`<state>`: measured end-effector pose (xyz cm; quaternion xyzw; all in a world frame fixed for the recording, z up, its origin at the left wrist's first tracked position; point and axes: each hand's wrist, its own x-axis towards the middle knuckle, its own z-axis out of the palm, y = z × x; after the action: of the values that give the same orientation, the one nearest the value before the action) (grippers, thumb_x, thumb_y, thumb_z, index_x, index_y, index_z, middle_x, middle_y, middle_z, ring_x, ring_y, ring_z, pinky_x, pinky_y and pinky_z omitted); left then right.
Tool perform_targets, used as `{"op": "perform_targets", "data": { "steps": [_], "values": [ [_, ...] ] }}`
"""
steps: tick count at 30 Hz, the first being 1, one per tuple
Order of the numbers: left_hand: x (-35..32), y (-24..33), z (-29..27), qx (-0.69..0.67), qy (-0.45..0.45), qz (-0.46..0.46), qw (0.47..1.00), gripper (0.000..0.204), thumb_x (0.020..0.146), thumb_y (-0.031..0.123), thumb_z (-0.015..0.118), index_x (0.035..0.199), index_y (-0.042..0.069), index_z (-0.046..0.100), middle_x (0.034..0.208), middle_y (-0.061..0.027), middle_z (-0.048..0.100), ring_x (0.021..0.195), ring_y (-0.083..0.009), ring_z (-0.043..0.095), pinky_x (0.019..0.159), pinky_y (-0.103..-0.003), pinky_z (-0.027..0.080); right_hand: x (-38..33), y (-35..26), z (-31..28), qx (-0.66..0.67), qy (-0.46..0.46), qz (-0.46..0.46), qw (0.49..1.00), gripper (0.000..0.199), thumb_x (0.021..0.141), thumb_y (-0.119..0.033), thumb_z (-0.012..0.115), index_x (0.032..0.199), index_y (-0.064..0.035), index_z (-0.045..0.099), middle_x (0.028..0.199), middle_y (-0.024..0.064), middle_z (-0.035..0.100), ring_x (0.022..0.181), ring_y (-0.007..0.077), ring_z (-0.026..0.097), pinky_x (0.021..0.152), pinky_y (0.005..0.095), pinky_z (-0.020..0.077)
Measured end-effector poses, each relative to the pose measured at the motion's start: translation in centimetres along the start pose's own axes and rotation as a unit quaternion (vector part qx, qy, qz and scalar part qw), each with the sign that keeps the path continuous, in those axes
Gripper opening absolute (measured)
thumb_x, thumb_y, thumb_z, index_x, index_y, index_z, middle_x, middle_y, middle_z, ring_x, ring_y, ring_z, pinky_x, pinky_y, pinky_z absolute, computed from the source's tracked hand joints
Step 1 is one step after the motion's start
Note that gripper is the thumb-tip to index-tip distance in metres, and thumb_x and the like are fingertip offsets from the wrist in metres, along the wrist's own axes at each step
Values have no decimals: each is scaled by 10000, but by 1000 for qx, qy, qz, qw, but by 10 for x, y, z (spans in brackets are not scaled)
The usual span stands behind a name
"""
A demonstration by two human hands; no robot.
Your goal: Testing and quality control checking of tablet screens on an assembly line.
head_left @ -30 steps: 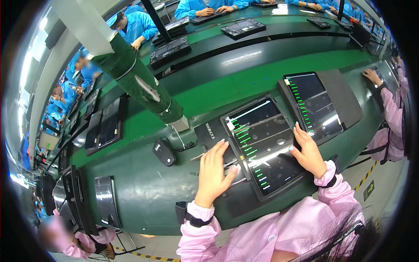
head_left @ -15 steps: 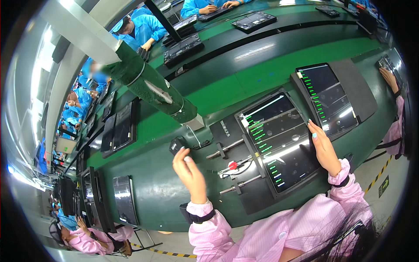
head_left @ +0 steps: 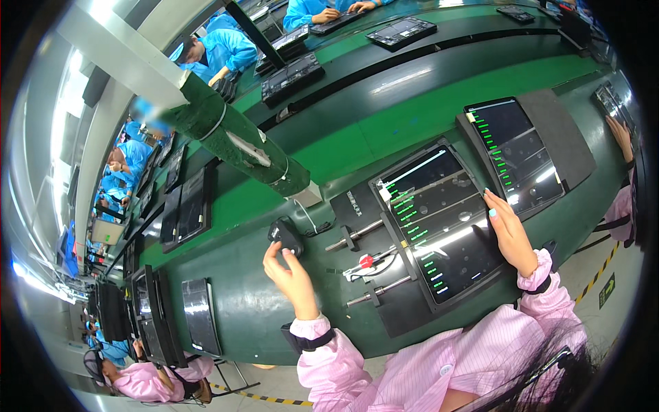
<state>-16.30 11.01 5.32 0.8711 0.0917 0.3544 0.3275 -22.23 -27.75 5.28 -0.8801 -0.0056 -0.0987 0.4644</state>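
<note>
Tablet [head_left: 432,223]: in black fixture [head_left: 405,316] on green surface [head_left: 257,302], between the hands, nearer the right.
Left hand [head_left: 292,281]: fingers loosely parted, at mouse [head_left: 287,237] (contact unclear).
Right hand [head_left: 509,233]: fingers extended along tablet's right edge.

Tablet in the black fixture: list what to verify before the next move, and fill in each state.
1. Tablet face up in the black fixture: ok.
2. Tablet lit: ok, green labels run down its left side.
3. Right hand well away from the tablet: not ok, its fingers are at the right edge.
4. Left hand clear of the metal rods: ok, it is beside the mouse.
5. Left hand touching the mouse: cannot tell, the fingertips are too close to it in this view.
6. Fixture contacts meeting the tablet: cannot tell, too small to see.
</note>
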Motion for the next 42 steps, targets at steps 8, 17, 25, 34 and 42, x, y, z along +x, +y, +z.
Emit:
{"op": "perform_targets", "data": {
  "steps": [8, 17, 25, 34, 42],
  "values": [
    [-29, 65, 10, -6, -208, 250, 946, 206, 700, 147, 671, 895, 111, 615, 1065, -50, 545, 1010, -258, 487, 894, -389, 336, -8, -56, 3, -114, -4, -197, 974, 326, 722, -114, 618, 1044, -62, 618, 1032, 122, 543, 973, 260, 508, 858, 365, 387],
    [-30, 62, 16, -30, -241, 299, 923, 241, 634, 189, 751, 821, 112, 622, 1009, -16, 574, 976, -253, 501, 846, -381, 362, 8, -83, 37, -227, -170, -389, 876, 238, 707, -207, 681, 903, -75, 654, 649, 1, 417, 639, 152, 452, 645, 281, 365],
    [-19, 52, -6, -22, -136, 287, 948, 160, 596, 56, 662, 683, 110, 539, 953, -12, 572, 923, -226, 517, 828, -391, 356, 5, -82, 54, -285, -194, -420, 839, 233, 724, -222, 660, 902, -72, 649, 659, 0, 476, 661, 144, 494, 670, 276, 375],
    [-18, 56, -3, -58, -199, 183, 961, 128, 665, 105, 673, 706, 78, 556, 661, -16, 507, 726, -221, 481, 793, -379, 362, 12, -86, 49, -320, -260, -397, 820, 263, 758, -235, 614, 929, -38, 649, 581, -5, 497, 612, 148, 493, 677, 271, 350],
    [-19, 53, 8, 2, -236, 267, 934, 133, 762, 218, 611, 727, 91, 596, 725, -20, 516, 739, -213, 481, 801, -387, 349, 8, -84, 51, -308, -242, -404, 827, 249, 760, -238, 618, 895, -31, 643, 588, 1, 504, 611, 152, 488, 662, 265, 347]
  ]
}}
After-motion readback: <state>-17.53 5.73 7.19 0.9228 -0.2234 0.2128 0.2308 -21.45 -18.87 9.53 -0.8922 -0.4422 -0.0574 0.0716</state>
